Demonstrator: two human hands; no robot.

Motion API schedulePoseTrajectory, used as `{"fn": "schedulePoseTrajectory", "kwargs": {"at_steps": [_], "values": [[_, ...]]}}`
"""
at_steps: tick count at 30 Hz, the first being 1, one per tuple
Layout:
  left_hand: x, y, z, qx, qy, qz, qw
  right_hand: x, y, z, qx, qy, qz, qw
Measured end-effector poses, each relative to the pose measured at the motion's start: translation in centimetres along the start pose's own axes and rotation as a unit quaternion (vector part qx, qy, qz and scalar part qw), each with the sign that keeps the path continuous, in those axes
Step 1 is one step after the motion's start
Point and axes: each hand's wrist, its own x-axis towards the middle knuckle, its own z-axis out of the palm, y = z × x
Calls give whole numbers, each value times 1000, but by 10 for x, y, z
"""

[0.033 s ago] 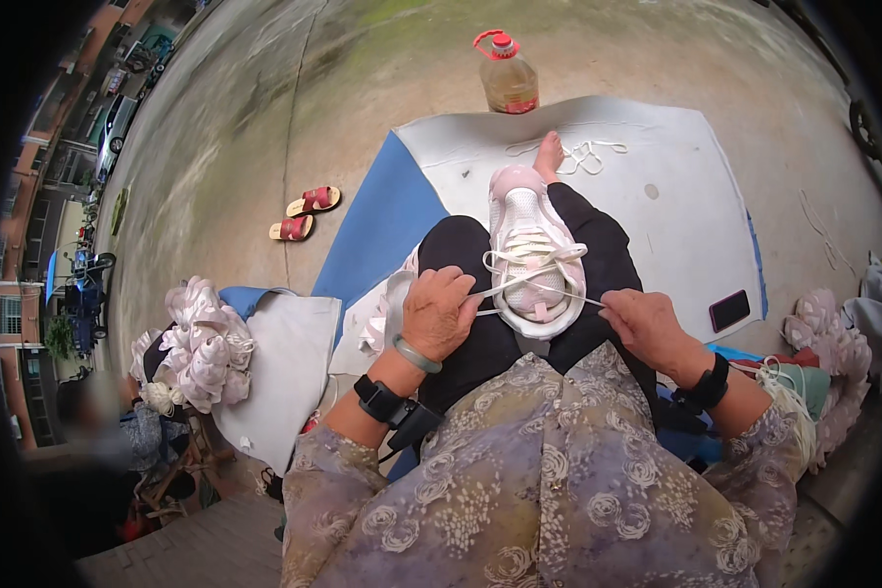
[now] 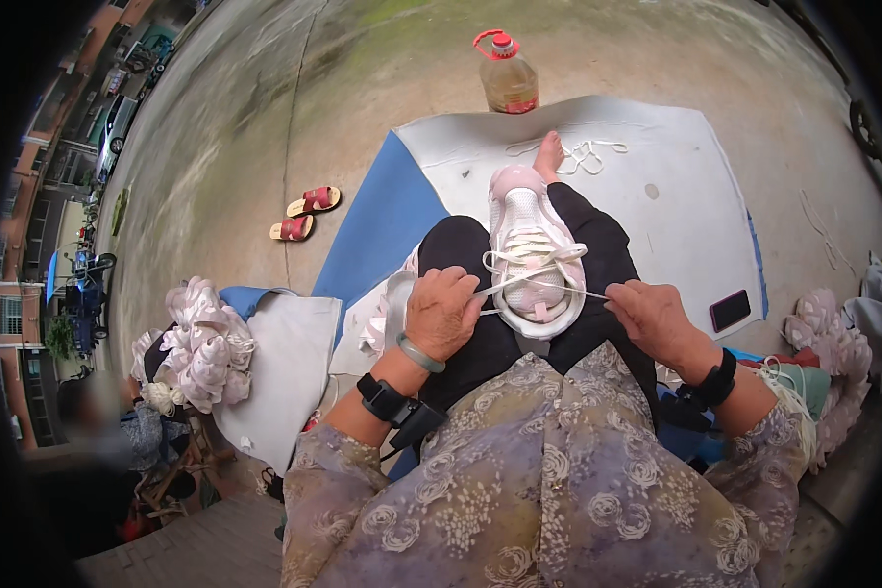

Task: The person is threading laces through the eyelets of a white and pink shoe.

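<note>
Laces are the business of both hands, and the placement follows from that. A pink and white sneaker (image 2: 529, 250) rests on the person's lap, along a black-trousered leg, toe pointing away and the opening toward the body, which puts the eyelets straight under the eyes and within easy reach of either hand. The left hand (image 2: 443, 314) sits just left of the shoe's heel end, fingers curled and pinched on one end of the white lace (image 2: 527, 276). The right hand (image 2: 654, 316) sits just right of the heel end, fingers drawn together around the other end. Each hand pulls outward, so the lace runs taut between them and crosses over the shoe's tongue; held this way the two ends stay apart and do not tangle.

The shoe has a pale mesh upper, a pink toe cap and a thick white sole rim. Lacing is threaded across the upper eyelets, the lower part near the toe looks bare of lace, though that is hard to tell.

Beyond the hands, past the bare foot, loose white laces (image 2: 583, 155) lie on a grey mat (image 2: 676, 186), with an amber bottle (image 2: 509, 78) at its far edge. Far left of the left hand lies a heap of similar pale shoes (image 2: 201, 343); red sandals (image 2: 302, 214) sit on the concrete. A dark phone (image 2: 730, 310) lies right of the right hand.
</note>
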Motion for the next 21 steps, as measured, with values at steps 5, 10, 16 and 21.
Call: {"fn": "schedulePoseTrajectory", "kwargs": {"at_steps": [5, 10, 16, 21], "values": [[6, 8, 12, -8, -33, 32, 999, 9, 31, -36, -87, 13, -28, 996], [11, 8, 20, 24, -43, 36, 998, -8, 58, -35, -119, -6, -10, 993], [13, 6, 21, 26, -53, 39, 997, -19, 68, -33, -102, 22, 9, 994], [13, 6, 24, 23, -51, 36, 998, -20, 71, -30, -96, 29, 22, 995]]}}
